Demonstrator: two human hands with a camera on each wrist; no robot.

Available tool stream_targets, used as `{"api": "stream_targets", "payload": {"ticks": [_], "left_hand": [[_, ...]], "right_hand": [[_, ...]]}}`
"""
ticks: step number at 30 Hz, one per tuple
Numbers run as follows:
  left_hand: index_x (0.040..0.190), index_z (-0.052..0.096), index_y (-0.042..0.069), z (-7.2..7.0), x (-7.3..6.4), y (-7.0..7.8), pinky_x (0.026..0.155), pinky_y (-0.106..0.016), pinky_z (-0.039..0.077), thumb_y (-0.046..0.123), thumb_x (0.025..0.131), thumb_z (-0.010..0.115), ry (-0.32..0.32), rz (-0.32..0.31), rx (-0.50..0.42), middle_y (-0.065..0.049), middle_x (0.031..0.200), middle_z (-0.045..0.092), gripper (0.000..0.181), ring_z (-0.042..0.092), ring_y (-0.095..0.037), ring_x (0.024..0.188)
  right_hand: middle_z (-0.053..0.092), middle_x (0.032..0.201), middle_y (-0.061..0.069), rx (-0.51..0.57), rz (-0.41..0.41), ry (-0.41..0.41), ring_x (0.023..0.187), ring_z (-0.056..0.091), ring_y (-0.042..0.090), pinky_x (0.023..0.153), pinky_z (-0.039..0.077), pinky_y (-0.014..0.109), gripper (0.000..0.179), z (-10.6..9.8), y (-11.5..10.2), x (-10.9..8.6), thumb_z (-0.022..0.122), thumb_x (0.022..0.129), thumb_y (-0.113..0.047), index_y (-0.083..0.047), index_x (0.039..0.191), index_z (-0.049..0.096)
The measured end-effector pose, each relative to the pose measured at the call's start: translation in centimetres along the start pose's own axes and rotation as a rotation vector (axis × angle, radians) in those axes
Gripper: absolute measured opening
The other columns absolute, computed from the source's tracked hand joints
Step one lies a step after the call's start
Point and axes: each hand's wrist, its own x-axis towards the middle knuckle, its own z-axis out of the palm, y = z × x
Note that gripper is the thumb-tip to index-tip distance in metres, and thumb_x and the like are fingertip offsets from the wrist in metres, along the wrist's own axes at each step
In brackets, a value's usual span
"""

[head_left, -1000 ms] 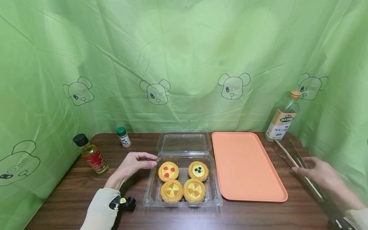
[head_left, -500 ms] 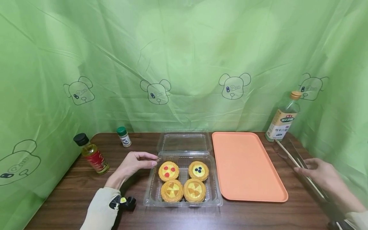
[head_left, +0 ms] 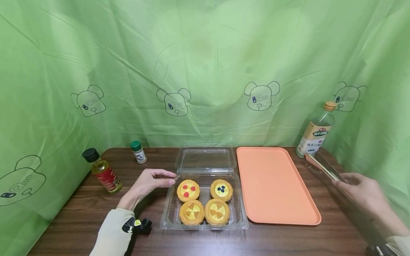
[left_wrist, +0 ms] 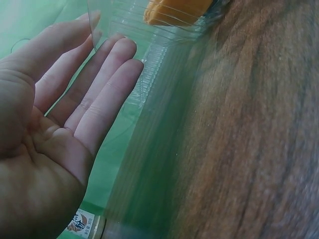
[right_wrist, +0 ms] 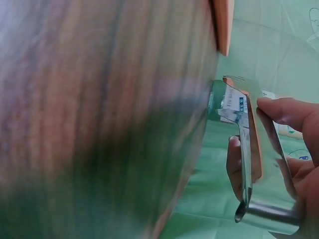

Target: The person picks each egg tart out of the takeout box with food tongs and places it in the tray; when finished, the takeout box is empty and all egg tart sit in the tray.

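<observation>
Between thumb and forefinger, my left hand [head_left: 148, 185] pinches the left rim of an open clear plastic clamshell box [head_left: 237, 217]. In the left wrist view the box's thin edge lies at the fingertips, while the other fingers extend loosely. Inside the box sit egg tarts: one with red pieces [head_left: 188, 191], one with dark berries [head_left: 221, 190], and two with orange wedges [head_left: 216, 212]. On the far right, my right hand [head_left: 362, 192] grips shiny metal tongs [right_wrist: 273, 213], thumb on one arm and fingers on the other. The tongs' tips point toward the glass bottle [head_left: 314, 137].
An orange tray [head_left: 277, 185] lies right of the box on the wooden table [head_left: 282, 241]. At the left stand an oil bottle [head_left: 105, 176] and a green-capped shaker [head_left: 138, 153]. A green curtain [head_left: 211, 71] hangs behind and on both sides.
My right hand has raised the tongs and moved slightly right; the tongs have turned and now reflect the orange tray. My left hand and the box stay put.
</observation>
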Motion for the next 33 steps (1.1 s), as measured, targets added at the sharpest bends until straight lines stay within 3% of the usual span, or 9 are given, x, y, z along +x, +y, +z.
{"api": "stream_targets", "payload": {"ticks": [9, 14, 17, 25, 33], "left_hand": [[0.117, 0.08, 0.003, 0.0, 0.0, -0.2, 0.086, -0.032, 0.062, 0.02, 0.089, 0.089, -0.002, -0.001, 0.003, -0.012, 0.115, 0.078, 0.034, 0.074, -0.022, 0.103], [0.118, 0.08, 0.002, 0.0, 0.1, -0.1, 0.086, -0.033, 0.062, 0.018, 0.09, 0.088, -0.008, 0.004, -0.004, -0.013, 0.114, 0.078, 0.033, 0.075, -0.021, 0.101], [0.118, 0.079, 0.0, 0.0, 0.1, -0.1, 0.086, -0.033, 0.062, 0.016, 0.091, 0.088, -0.012, 0.015, -0.022, -0.013, 0.115, 0.078, 0.032, 0.075, -0.02, 0.1], [0.118, 0.078, -0.003, 0.1, 0.0, 0.0, 0.085, -0.035, 0.063, 0.011, 0.091, 0.086, -0.025, 0.044, -0.063, -0.015, 0.115, 0.078, 0.031, 0.075, -0.018, 0.099], [0.118, 0.079, -0.001, 0.0, 0.0, 0.0, 0.086, -0.033, 0.062, 0.015, 0.091, 0.087, -0.018, 0.033, -0.034, -0.013, 0.115, 0.078, 0.033, 0.075, -0.019, 0.099]], "right_hand": [[0.057, 0.134, 0.044, 0.008, -0.02, -0.005, 0.107, 0.06, 0.056, 0.068, 0.046, 0.041, 0.066, -0.4, -3.3, -0.5, 0.067, 0.103, -0.051, 0.003, 0.141, 0.061], [0.07, 0.114, 0.033, 0.034, -0.055, -0.006, 0.087, 0.063, 0.029, 0.061, 0.045, 0.033, 0.06, -0.3, -6.0, -0.7, 0.07, 0.102, -0.05, -0.001, 0.138, 0.066], [0.074, 0.104, 0.022, 0.054, -0.081, -0.026, 0.081, 0.059, 0.019, 0.059, 0.045, 0.031, 0.059, -0.2, -7.5, -0.7, 0.071, 0.102, -0.049, -0.001, 0.138, 0.066], [0.078, 0.106, 0.01, 0.091, -0.171, -0.092, 0.086, 0.064, 0.014, 0.068, 0.048, 0.025, 0.051, 0.5, -11.8, -0.8, 0.075, 0.1, -0.047, -0.008, 0.133, 0.072], [0.076, 0.098, 0.005, 0.11, -0.251, -0.129, 0.084, 0.062, 0.018, 0.066, 0.05, 0.029, 0.047, 1.6, -16.4, -1.1, 0.081, 0.097, -0.039, -0.005, 0.128, 0.074]]}}
